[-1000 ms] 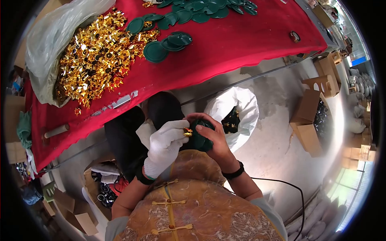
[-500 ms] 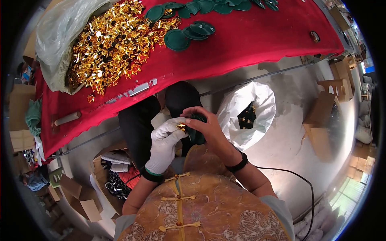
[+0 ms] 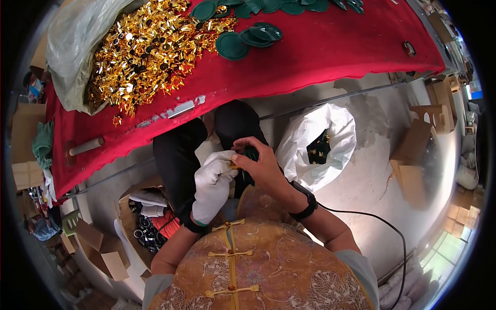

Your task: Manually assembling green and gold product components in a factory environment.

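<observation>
1. Currently, your gloved left hand [image 3: 213, 182] pinches a gold piece [image 3: 231, 165] between its fingers, over your lap [image 3: 178, 150].
2. Your right hand [image 3: 262, 166] curls its fingers around a green disc [image 3: 251, 153] beside it.

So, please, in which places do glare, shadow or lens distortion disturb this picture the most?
In the head view, fisheye distortion curves the edge of the red tablecloth; glare whitens the floor at right; the golden fittings glint; the black trousers show little detail; the golden piece between gloved left hand and bare right hand is mostly covered.
</observation>
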The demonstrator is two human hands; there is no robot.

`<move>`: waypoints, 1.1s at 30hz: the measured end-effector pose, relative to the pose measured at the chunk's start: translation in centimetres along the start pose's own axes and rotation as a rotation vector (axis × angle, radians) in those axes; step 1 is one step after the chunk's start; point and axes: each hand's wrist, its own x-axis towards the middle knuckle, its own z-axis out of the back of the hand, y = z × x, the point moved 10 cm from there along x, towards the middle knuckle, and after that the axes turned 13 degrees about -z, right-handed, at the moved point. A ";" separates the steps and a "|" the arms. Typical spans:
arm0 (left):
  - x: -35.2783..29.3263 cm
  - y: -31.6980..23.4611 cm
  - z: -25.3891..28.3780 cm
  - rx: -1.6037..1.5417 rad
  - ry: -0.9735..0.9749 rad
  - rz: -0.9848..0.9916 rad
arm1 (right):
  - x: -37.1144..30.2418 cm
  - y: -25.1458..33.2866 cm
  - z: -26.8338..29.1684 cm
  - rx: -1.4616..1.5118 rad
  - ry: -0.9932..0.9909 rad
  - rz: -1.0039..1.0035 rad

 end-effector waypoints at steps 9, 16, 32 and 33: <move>-0.3 -1.9 0.2 0.245 0.097 -0.144 | 0.0 -1.7 -1.1 0.050 0.131 -0.111; -1.0 -2.4 1.7 -0.008 0.049 -0.020 | -2.1 -1.9 -1.0 0.162 0.149 -0.048; -3.8 -3.4 2.5 -0.211 0.141 0.367 | -8.8 5.1 -4.2 -0.404 0.295 0.568; -3.9 -3.4 2.4 -0.213 0.143 0.374 | -8.8 5.0 -4.4 -0.402 0.296 0.561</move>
